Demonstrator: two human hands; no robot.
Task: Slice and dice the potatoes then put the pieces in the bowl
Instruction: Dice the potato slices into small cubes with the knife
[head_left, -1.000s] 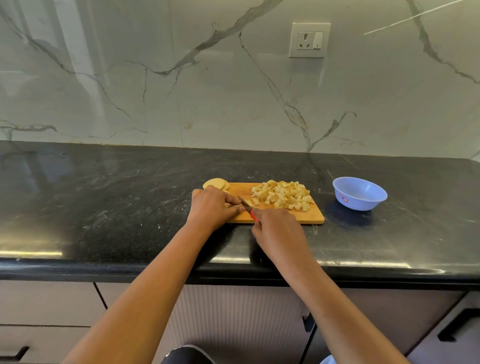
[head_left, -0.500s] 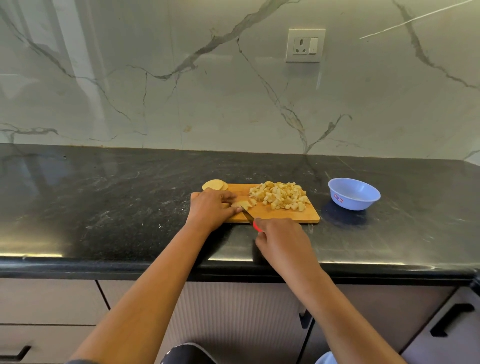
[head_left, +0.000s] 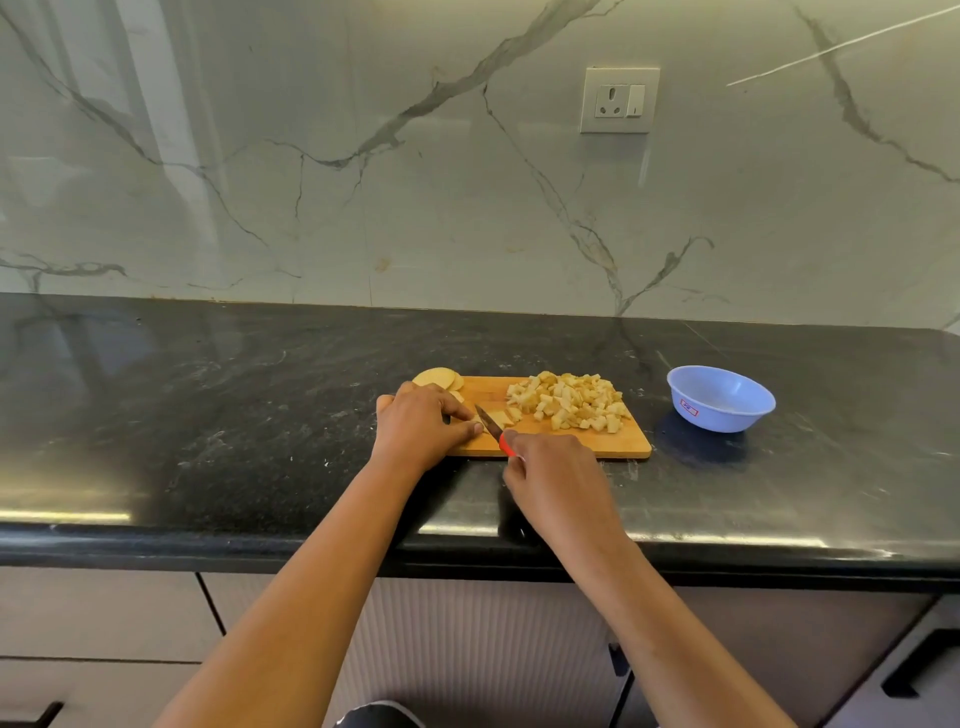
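The only label is sitting on the blue bowl (head_left: 719, 397): a small red and white sticker (head_left: 689, 407) on its outer wall. The writing on it is too small to read. The bowl is standing on the black counter (head_left: 208, 415), to the right of the wooden cutting board (head_left: 623, 447) and apart from it.

The left hand (head_left: 421, 426) is resting on the left end of the cutting board. Its fingers are curling down and pressing a pale potato piece (head_left: 500, 417) onto the wood, with the thumb tip lying close to the blade. The right hand (head_left: 556, 478) is hanging just in front of the near edge of the cutting board, closing its fingers round the red handle of a small knife (head_left: 494, 428). The blade is pointing away from the person and is lying against the potato piece, just to the right of the left fingertips. I cannot tell whether the edge is already going into the potato.

The diced potato pile (head_left: 569, 400) is lying on the right half of the cutting board, near the knife tip but not touching it. A few round potato slices (head_left: 435, 376) are lying at the far left corner of the cutting board, just behind the left hand. High on the marble wall behind the cutting board, a white socket (head_left: 619, 100) with a switch is sitting.
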